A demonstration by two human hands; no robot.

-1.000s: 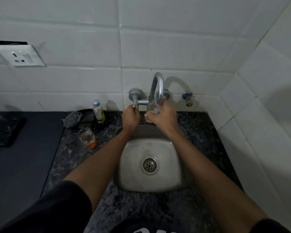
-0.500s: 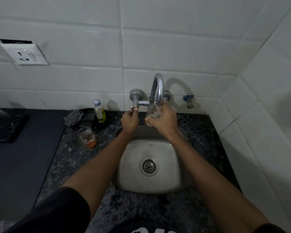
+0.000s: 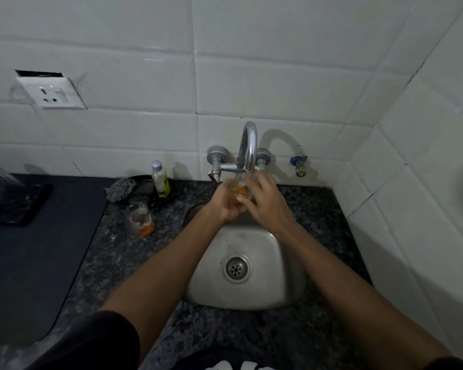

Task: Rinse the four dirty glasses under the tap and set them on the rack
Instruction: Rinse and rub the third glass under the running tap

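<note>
1. Head view, risk: Judged slippery. Held a wet glass (image 3: 240, 188) with an orange residue close under the tap spout (image 3: 249, 145), over the far edge of the steel sink (image 3: 284, 268). Could have slid out between wet fingers and struck the basin, or knocked its rim against the spout if lifted.
2. Head view, second risk: Left one more dirty glass (image 3: 141, 219), orange at the bottom, standing on the granite counter (image 3: 118, 263) left of the sink, near the scrubber (image 3: 119, 189) and the small bottle (image 3: 159, 178). Could have been tipped by an elbow or forearm swinging left toward the rack (image 3: 8, 201) at the far left.
3. Head view, left hand (image 3: 226, 204): Curled round the near left side of the glass, gripping it.
4. Head view, right hand (image 3: 265, 201): Laid over the glass from the right, fingers bent round it; how tightly, could not be told.
5. Head view, water: Could not be made out whether running.
</note>
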